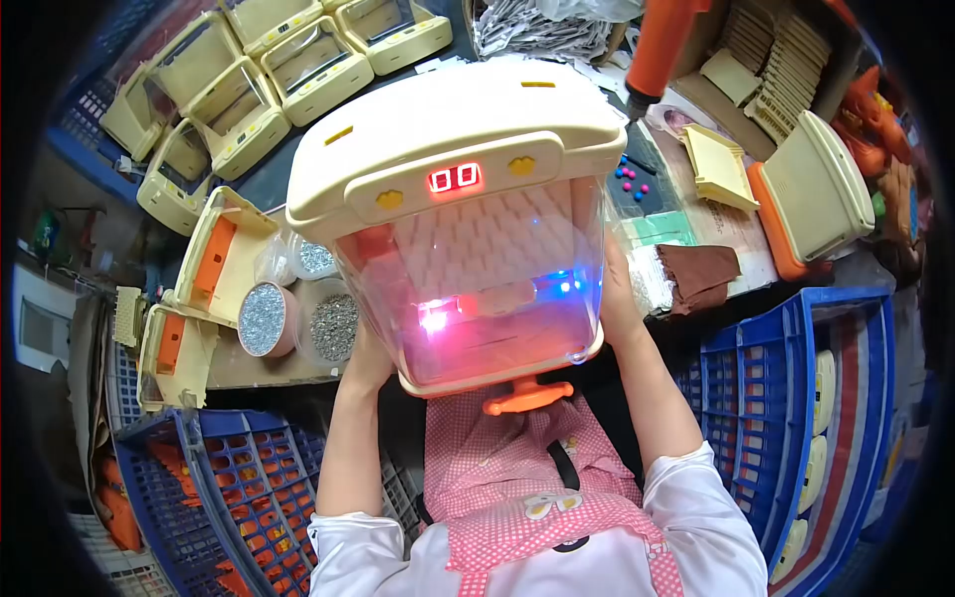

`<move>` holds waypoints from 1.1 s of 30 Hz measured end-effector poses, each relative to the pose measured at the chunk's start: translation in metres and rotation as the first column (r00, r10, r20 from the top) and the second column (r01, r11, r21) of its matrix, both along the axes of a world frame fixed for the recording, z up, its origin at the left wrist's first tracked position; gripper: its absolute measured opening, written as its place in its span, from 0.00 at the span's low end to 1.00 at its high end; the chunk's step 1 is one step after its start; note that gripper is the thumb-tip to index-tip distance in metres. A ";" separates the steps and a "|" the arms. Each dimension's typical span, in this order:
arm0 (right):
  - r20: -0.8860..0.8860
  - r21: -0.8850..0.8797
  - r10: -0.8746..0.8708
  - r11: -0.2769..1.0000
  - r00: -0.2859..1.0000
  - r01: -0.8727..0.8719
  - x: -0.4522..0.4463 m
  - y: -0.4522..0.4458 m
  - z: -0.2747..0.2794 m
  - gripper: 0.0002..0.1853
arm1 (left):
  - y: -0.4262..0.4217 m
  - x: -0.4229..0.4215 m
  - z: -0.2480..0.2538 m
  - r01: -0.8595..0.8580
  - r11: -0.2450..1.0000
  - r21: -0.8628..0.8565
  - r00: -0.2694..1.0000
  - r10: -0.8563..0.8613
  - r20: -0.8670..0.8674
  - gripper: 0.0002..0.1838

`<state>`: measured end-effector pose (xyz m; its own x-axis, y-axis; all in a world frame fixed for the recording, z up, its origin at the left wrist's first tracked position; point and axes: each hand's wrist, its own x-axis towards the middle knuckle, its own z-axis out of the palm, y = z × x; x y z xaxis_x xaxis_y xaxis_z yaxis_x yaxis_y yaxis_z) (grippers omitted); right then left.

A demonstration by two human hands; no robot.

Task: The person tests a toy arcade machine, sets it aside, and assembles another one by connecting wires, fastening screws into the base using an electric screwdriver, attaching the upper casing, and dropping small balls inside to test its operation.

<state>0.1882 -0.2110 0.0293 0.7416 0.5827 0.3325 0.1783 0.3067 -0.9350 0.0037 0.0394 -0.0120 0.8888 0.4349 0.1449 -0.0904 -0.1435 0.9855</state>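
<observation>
A cream toy machine (448,129) with a clear front window is held up before my chest. Its display glows red with "00", and pink and blue lights shine inside. An orange handle (528,396) sticks out at its lower edge. My left hand (369,350) is at the machine's left side, its fingers mostly hidden behind the casing. On the other side, my right hand (618,289) holds the machine's right edge, fingers wrapped behind it.
Bowls of screws (267,318) stand at the left beside cream and orange shells (224,254). More cream housings (239,114) fill the back left. An orange screwdriver (662,50) hangs at upper right. Blue crates (761,398) flank both sides. A brown cloth (699,277) lies right.
</observation>
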 end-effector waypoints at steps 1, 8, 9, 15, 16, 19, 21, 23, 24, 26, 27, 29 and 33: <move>-0.004 -0.005 -0.013 1.000 1.000 0.013 0.000 0.000 -0.001 0.29 | -0.002 0.004 0.002 -0.003 1.000 0.005 1.000 0.003 0.001 0.26; 0.137 -0.140 0.043 0.990 0.990 -0.024 -0.002 -0.006 0.000 0.35 | 0.006 -0.004 -0.022 -0.110 0.931 0.347 0.993 0.091 0.070 0.20; 0.159 -0.183 0.054 0.983 0.986 -0.025 -0.003 -0.010 -0.003 0.36 | 0.006 -0.007 -0.020 -0.098 0.878 0.468 0.995 0.077 0.065 0.20; 0.338 -0.347 0.156 0.937 0.928 -0.031 0.005 -0.021 0.005 0.36 | 0.000 -0.014 0.002 -0.014 0.888 0.459 0.998 0.041 -0.049 0.23; 0.328 -0.338 0.157 0.940 0.932 -0.039 0.003 -0.023 0.007 0.35 | -0.010 -0.017 0.010 -0.019 0.891 0.454 0.998 0.048 -0.051 0.23; 0.204 -0.336 0.002 0.939 0.979 0.069 0.006 -0.033 0.023 0.27 | -0.044 -0.020 0.022 -0.217 0.976 0.033 0.975 0.218 -0.047 0.31; 0.391 -0.188 -0.200 0.938 0.898 0.291 0.010 -0.032 0.066 0.29 | -0.071 -0.042 0.016 -0.160 0.977 -0.143 0.942 0.195 0.273 0.43; 0.564 -0.013 -0.274 0.940 0.779 0.340 0.014 -0.021 0.114 0.26 | -0.079 -0.059 0.013 -0.216 0.940 0.262 0.976 0.209 0.056 0.50; 0.640 -0.009 -0.268 0.935 0.720 0.355 0.016 -0.015 0.133 0.25 | -0.082 -0.056 0.009 -0.250 0.927 0.279 0.968 0.233 0.094 0.50; 0.624 -0.044 -0.214 0.951 0.751 0.307 0.020 0.011 0.160 0.25 | -0.084 -0.055 -0.002 -0.261 0.932 0.253 0.964 0.240 0.110 0.48; 0.600 -0.079 -0.161 0.963 0.784 0.258 0.016 0.023 0.172 0.25 | -0.085 -0.055 -0.005 -0.269 0.935 0.232 0.962 0.246 0.120 0.47; 0.588 -0.340 -0.057 0.888 0.807 0.311 0.007 0.035 0.182 0.21 | -0.085 -0.054 -0.006 -0.278 0.927 0.253 0.959 0.251 0.132 0.46; 0.538 -0.323 -0.057 0.908 0.841 0.268 0.008 0.036 0.168 0.18 | -0.081 -0.050 0.000 -0.292 0.886 0.361 0.952 0.232 0.200 0.45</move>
<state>0.1966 -0.1754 0.1978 0.6238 0.6248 0.4697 0.6715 -0.1208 -0.7311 -0.0460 -0.0416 -0.0124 0.7055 0.5331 0.4670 -0.1368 -0.5441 0.8278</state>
